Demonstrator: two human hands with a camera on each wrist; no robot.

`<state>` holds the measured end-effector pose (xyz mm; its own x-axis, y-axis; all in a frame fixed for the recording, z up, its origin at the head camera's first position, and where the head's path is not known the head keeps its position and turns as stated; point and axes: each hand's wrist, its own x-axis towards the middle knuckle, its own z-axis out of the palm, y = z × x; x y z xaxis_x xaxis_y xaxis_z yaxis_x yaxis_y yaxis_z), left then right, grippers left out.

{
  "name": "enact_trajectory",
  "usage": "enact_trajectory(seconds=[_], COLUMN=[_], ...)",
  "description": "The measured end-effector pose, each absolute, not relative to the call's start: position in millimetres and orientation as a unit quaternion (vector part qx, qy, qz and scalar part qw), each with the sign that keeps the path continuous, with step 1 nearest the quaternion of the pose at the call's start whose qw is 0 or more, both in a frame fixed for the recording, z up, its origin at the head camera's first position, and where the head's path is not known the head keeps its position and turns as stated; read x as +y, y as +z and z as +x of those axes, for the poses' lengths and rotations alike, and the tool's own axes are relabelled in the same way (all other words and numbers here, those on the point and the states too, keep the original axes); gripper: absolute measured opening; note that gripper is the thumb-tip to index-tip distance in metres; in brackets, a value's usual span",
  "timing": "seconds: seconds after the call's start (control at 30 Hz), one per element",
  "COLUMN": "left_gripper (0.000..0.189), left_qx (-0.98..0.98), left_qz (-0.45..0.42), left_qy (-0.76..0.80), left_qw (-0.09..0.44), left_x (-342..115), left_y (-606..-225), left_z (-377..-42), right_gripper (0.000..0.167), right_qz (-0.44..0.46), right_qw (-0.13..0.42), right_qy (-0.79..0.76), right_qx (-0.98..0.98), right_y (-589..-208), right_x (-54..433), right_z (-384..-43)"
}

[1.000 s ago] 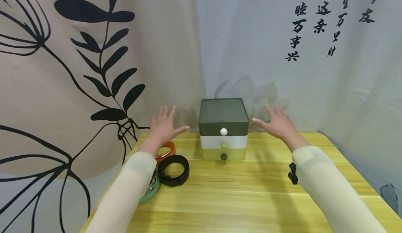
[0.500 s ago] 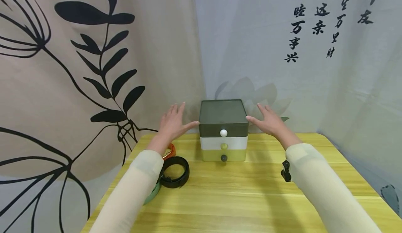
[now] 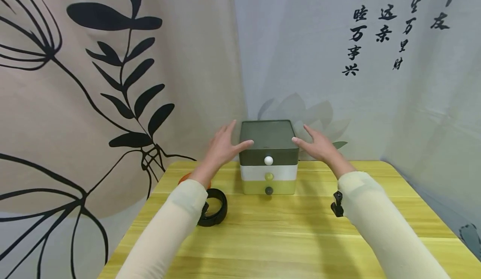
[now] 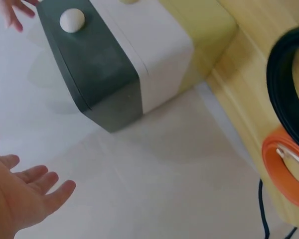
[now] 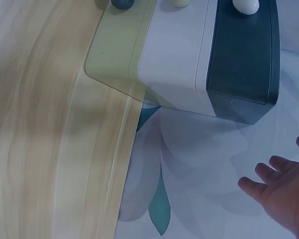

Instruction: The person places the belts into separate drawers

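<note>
A small drawer box (image 3: 268, 172) stands at the far side of the wooden table, its three tiers dark green, white and yellow-green, each with a round knob. My left hand (image 3: 222, 147) is spread at the box's left, its thumb overlapping the top in the head view. On the other side my right hand (image 3: 319, 147) holds its fingers apart, thumb tip right by the upper right edge. Both wrist views show the palms facing the box with a gap between; nothing is in either hand. All drawers look closed.
A coiled black belt (image 3: 221, 218) lies on the table (image 3: 270, 237) near my left forearm. Behind it is an orange coiled belt (image 4: 276, 169), mostly hidden by the arm in the head view. A printed curtain (image 3: 203, 62) hangs behind the table.
My left hand has moved right, up to the box, and my right hand has come in slightly leftward. The left sleeve now covers the green coiled belt. The box stays in place.
</note>
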<state>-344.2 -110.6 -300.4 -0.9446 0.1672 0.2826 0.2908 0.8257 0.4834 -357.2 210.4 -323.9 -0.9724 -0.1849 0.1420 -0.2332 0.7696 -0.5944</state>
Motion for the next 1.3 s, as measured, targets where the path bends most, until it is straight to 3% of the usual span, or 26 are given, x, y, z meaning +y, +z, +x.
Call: enact_trajectory(seconds=[0.5, 1.3], left_gripper=[0.084, 0.065], left_qx=[-0.903, -0.848], left_qz=[-0.115, -0.108], left_qy=[-0.388, -0.503], left_qw=[0.145, 0.13], left_x=[-85, -61], left_y=[-308, -346], left_z=[-340, -331], right_gripper=[0.085, 0.083], right_qz=[0.094, 0.083], right_qw=[0.032, 0.005], right_qy=[0.393, 0.458], right_qx=[-0.914, -0.885], right_y=[-331, -344], right_x=[207, 197], right_z=[-361, -370])
